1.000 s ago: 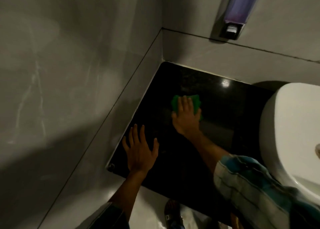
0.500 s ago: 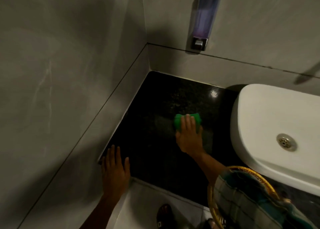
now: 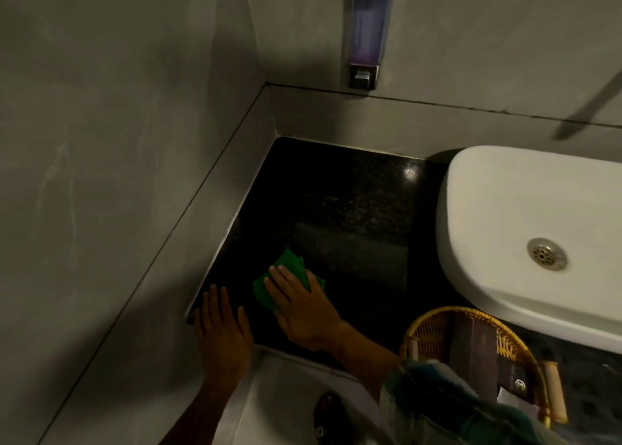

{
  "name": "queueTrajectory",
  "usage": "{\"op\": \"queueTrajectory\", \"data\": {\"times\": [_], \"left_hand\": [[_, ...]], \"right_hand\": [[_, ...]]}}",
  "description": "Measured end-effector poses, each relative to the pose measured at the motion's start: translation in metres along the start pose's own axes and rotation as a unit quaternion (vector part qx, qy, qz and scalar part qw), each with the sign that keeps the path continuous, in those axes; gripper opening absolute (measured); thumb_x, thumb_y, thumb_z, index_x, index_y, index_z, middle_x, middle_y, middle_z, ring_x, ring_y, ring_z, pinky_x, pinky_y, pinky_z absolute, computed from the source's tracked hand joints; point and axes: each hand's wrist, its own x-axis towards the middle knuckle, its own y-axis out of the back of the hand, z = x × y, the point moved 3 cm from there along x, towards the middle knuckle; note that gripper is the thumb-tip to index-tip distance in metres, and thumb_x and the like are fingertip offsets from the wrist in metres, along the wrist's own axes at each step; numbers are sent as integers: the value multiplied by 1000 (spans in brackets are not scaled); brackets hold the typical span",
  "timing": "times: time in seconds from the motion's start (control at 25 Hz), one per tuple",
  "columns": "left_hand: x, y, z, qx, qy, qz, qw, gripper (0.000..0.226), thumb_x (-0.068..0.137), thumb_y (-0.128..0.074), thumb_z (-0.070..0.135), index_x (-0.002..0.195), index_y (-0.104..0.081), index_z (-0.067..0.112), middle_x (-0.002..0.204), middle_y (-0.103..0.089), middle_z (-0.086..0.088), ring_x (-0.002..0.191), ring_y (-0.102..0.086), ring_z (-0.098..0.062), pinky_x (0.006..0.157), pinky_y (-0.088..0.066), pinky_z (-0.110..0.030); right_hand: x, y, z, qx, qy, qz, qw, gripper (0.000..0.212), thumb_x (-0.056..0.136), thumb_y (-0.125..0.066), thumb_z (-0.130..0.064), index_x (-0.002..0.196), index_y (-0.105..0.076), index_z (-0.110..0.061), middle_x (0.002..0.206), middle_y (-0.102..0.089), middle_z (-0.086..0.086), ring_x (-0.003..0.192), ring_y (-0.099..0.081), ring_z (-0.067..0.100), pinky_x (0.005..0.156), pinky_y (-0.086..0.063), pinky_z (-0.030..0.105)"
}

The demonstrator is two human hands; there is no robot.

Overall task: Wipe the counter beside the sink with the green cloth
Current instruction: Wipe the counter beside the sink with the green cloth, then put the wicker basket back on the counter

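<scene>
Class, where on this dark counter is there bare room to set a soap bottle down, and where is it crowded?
Bare: the counter from the back wall to the sink. Crowded: the front, with left hand, right hand on the green cloth, and basket.

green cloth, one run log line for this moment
step: wiping | right hand flat on green cloth | left hand braced at counter front corner | sink untouched

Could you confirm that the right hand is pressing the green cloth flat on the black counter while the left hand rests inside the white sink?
Not quite. In the head view the left hand lies flat on the counter's front-left corner, by the wall, far from the sink. The rest holds: the right hand presses the green cloth flat on the black counter.
</scene>
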Motion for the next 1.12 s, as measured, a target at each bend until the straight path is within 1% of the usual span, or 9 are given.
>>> {"op": "queueTrajectory", "data": {"times": [0.16, 0.36, 0.44, 0.56, 0.64, 0.76, 0.88, 1.04, 1.12], "left_hand": [[18, -1, 38, 8, -82, -28, 996, 55, 95, -26, 30, 140, -43, 3, 148, -43, -21, 140, -36, -35, 115, -25, -53], [27, -3, 100, -33, -153, -40, 987, 50, 96, -33, 35, 138, -46, 10, 150, -42, -15, 143, -32, -29, 115, -29, -50], [20, -4, 110, -36, -174, -55, 983, 50, 96, -35, 37, 138, -47, 13, 151, -42, -14, 144, -30, -28, 116, -29, -50], [22, -1, 127, -49, -192, -84, 976, 48, 96, -38, 38, 138, -47, 16, 153, -38, -12, 146, -25, -27, 118, -24, -50], [24, 4, 145, -59, -205, -108, 971, 45, 95, -43, 36, 136, -50, 19, 151, -41, -11, 145, -27, -28, 116, -26, -48], [3, 12, 182, -107, -229, -185, 950, 30, 89, -50, 39, 109, -66, 25, 116, -68, -2, 115, -57, -22, 90, -48, -36], [-38, 14, 209, -149, -203, -293, 922, 44, 84, -44, 63, 81, -66, 25, 74, -70, 7, 69, -63, -8, 56, -42, -22], [-68, 16, 228, -122, -196, -289, 929, 61, 73, -37, 80, 73, -65, 25, 56, -56, 12, 49, -46, 3, 48, -32, -18], [-72, 15, 229, -115, -186, -305, 927, 50, 75, -47, 71, 76, -67, 24, 65, -65, 9, 57, -53, -3, 54, -42, -22]], "right_hand": [[50, 15, 93, 23, -155, 3, 988, 65, 97, -35, -33, 153, -8, -14, 163, -2, 8, 150, 0, 23, 116, -14, 59], [81, 39, 160, 85, -429, 85, 895, 70, 94, -42, -33, 152, -11, -6, 162, -6, 16, 149, -4, 29, 113, -11, 64], [85, 50, 153, 125, -448, 77, 882, 70, 97, -38, -41, 153, -10, -10, 162, -3, 16, 150, 0, 30, 114, -9, 66], [53, 76, 137, 133, -395, 40, 908, 70, 95, -34, -53, 153, -9, -24, 163, 1, 14, 149, 5, 30, 114, -9, 63], [9, 99, 120, 186, -334, 13, 924, 66, 93, -44, -47, 150, -18, -26, 160, -16, 15, 148, -8, 31, 113, -22, 56], [-103, 142, 108, 232, -343, 98, 905, 34, 92, -55, -34, 123, -56, -21, 114, -68, 11, 110, -60, 28, 87, -48, 36], [-221, 173, 122, 154, -474, 98, 861, 18, 90, -54, -41, 92, -63, -25, 76, -69, -1, 73, -66, 22, 66, -53, 35], [-306, 155, 140, 118, -616, -80, 775, 37, 90, -52, -49, 113, -53, -19, 104, -62, 8, 93, -62, 24, 82, -55, 45], [-310, 138, 140, 202, -623, -64, 753, 36, 92, -57, -35, 119, -52, -13, 100, -63, 11, 89, -63, 26, 82, -55, 45]]}}
